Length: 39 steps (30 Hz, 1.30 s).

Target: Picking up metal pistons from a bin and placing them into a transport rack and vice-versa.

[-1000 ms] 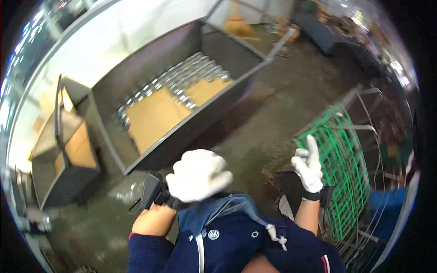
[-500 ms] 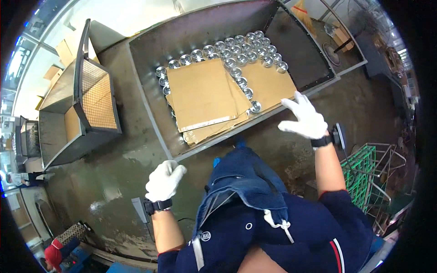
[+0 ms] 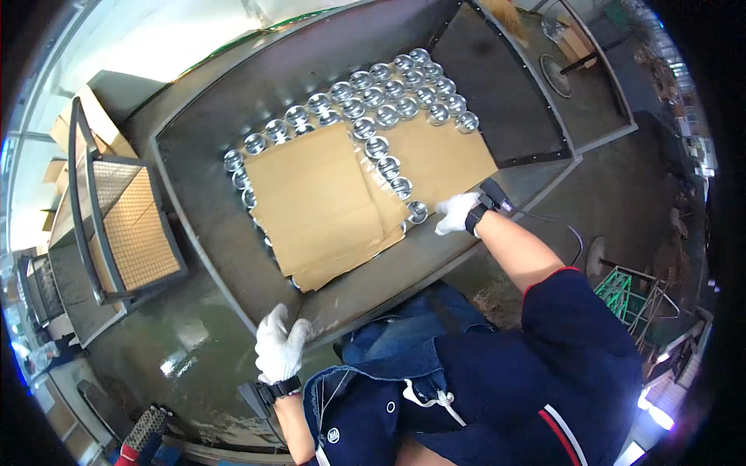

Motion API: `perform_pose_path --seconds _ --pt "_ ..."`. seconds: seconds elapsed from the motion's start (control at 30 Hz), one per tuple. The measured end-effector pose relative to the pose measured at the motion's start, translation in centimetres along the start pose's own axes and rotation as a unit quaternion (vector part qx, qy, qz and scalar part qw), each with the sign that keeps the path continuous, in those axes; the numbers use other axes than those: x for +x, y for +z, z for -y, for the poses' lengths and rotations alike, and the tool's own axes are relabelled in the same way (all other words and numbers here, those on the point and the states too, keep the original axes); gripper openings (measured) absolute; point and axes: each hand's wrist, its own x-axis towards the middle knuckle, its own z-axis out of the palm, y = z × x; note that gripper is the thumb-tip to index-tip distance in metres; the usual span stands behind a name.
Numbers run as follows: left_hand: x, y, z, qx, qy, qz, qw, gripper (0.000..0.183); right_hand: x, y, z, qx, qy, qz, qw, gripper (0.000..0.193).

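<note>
My right hand (image 3: 457, 213), in a white glove, reaches over the near side of a dark metal bin (image 3: 198, 221). Its fingers are apart, close to the edge of a lower cardboard sheet (image 3: 447, 155) and next to a shiny round cup-like piece (image 3: 417, 211). At the bin's near left corner my gloved left hand (image 3: 281, 346) is over the rim, thumb and fingers apart; whether it presses on the metal I cannot tell. Upper cardboard sheets (image 3: 311, 202) lie in the bin and cover part of it. Several more round shiny pieces (image 3: 386, 116) stand in rows behind and beside them.
A mesh-sided metal cart (image 3: 128, 221) with cardboard stands on the left. Beyond the bin's right end are a straw broom (image 3: 505, 19) and a round base (image 3: 555, 75). A green and metal rack (image 3: 622, 291) is at the right. The floor (image 3: 183, 342) looks wet.
I have moved closer and lean over the bin. My right hand has gone from outside the near rim to inside, by the cardboard. My left hand has come to the near left corner.
</note>
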Motion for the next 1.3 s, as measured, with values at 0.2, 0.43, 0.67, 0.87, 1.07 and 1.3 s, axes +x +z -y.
perform_pose_path --seconds 0.2,0.43,0.67,0.87,1.07,1.3 --pt "7.9 4.6 -4.1 0.119 0.107 0.078 0.984 0.051 -2.0 1.7 -7.6 0.079 0.096 -0.097 0.987 0.077" --pt "11.9 10.1 -10.4 0.237 0.112 0.162 0.952 0.068 -1.2 -3.0 -18.3 -0.109 0.158 -0.091 0.977 0.071" --pt "18.6 17.6 -16.4 0.370 0.021 0.222 0.902 0.087 16.9 -6.1 -31.1 -0.234 0.139 -0.153 0.950 0.053" --pt "29.4 26.9 -22.3 0.308 0.004 0.240 0.921 0.083 31.7 -9.5 -35.0 -0.263 0.031 -0.129 0.956 0.057" --pt "45.8 40.1 -31.7 0.262 0.099 0.187 0.942 0.067 48.0 -3.0 -40.4 -0.198 -0.074 -0.270 0.939 0.039" --pt "56.8 55.2 -38.4 0.413 0.342 0.131 0.834 0.061 53.9 2.2 -42.4 0.052 -0.094 -0.489 0.866 0.032"
